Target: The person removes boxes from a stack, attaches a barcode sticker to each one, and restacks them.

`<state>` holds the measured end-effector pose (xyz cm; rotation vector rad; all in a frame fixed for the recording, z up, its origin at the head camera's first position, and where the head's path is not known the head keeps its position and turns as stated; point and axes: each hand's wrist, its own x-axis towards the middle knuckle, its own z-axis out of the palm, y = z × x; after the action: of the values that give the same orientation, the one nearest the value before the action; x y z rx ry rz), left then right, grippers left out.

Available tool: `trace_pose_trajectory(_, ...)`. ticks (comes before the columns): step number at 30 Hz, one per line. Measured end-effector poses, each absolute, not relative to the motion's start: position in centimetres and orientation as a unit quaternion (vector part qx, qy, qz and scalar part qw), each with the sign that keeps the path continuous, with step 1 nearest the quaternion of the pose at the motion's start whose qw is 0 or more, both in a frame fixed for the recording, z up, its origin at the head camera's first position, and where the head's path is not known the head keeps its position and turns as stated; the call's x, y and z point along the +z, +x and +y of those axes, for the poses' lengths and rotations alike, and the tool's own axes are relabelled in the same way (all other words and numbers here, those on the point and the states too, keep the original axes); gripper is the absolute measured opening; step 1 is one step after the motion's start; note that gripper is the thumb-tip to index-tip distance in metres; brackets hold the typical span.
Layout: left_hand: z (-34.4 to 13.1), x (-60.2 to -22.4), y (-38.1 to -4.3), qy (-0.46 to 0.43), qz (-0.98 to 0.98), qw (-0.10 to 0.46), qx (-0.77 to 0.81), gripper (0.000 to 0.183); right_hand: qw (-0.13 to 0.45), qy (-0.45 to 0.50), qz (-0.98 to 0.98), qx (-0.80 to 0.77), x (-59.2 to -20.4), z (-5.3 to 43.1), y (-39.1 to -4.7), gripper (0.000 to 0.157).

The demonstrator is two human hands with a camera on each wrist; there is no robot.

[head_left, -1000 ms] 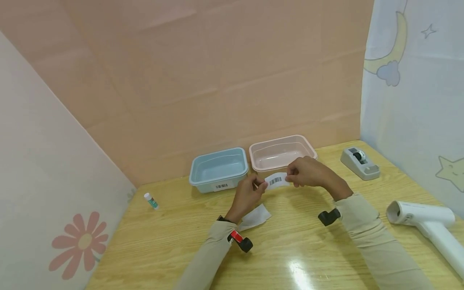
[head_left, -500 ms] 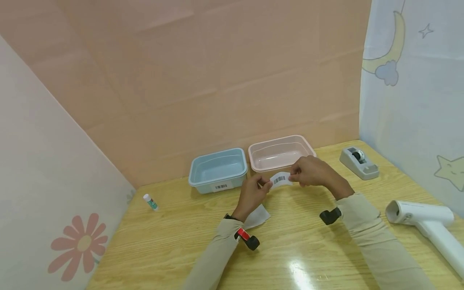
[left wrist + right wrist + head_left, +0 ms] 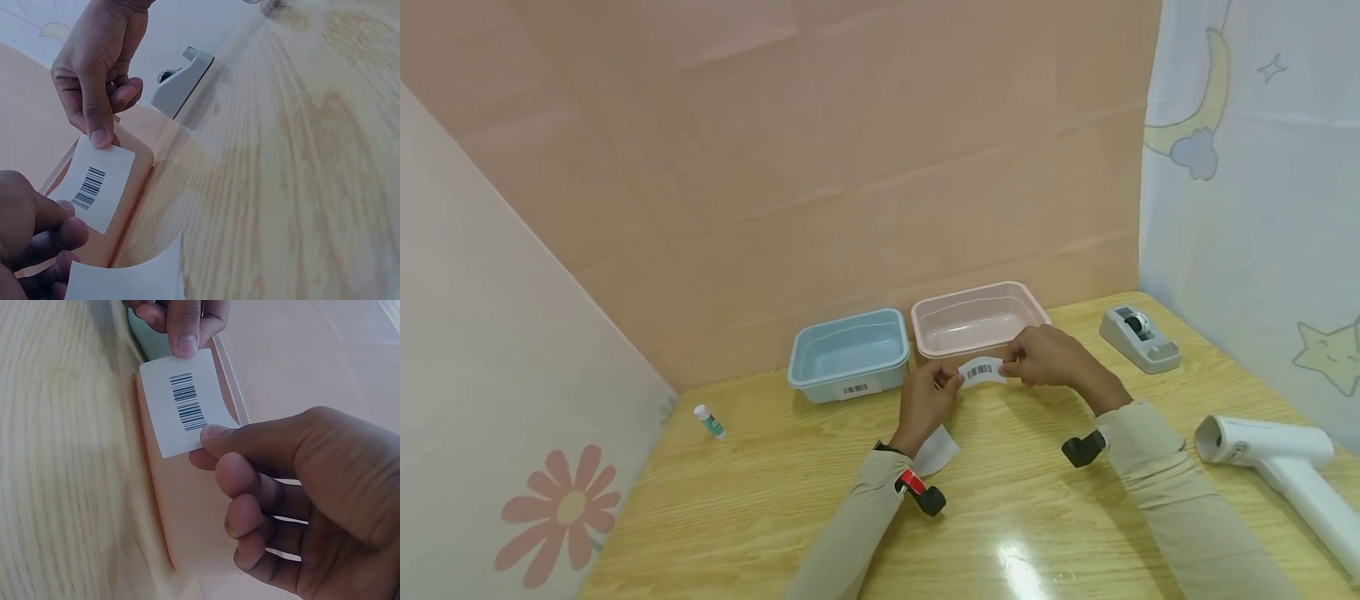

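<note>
A white barcode label (image 3: 981, 372) is stretched between both hands in front of the pink bin (image 3: 977, 321). My left hand (image 3: 923, 402) pinches its left end between thumb and finger. On the other end, my right hand (image 3: 1047, 360) pinches with thumb and forefinger, the other fingers curled, as the right wrist view shows. The label (image 3: 182, 403) bows slightly, its printed side toward me. To the left stands a blue bin (image 3: 850, 354) with a similar barcode label (image 3: 859, 388) on its front. A white paper piece (image 3: 937, 451) lies on the table, partly hidden by my left wrist.
A glue stick (image 3: 709, 422) lies at the left of the wooden table (image 3: 752, 500). At the right are a grey tape dispenser (image 3: 1141, 340) and a white gun-shaped device (image 3: 1262, 442). A peach backdrop (image 3: 850, 167) rises behind the bins.
Both hands have shifted slightly to the right with the label, the left hand more. My left wrist now covers more of the loose paper.
</note>
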<state>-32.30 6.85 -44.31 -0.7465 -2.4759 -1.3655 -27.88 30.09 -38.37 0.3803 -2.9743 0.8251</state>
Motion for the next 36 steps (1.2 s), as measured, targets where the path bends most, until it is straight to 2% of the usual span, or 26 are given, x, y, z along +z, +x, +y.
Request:
trace_pose_trajectory(13, 7.49, -44.66, -32.34, -0.238, -0.826, 0.108, -0.499, 0.005, 0.024, 0.109, -0.961, 0.251, -38.83, 30.18, -28.13, 0.016)
trace_pose_trajectory(36, 7.58, -45.12, -32.42, -0.257, -0.815, 0.076, -0.514, 0.014, 0.036, 0.096, -0.964, 0.246, -39.27, 30.63, -28.34, 0.018)
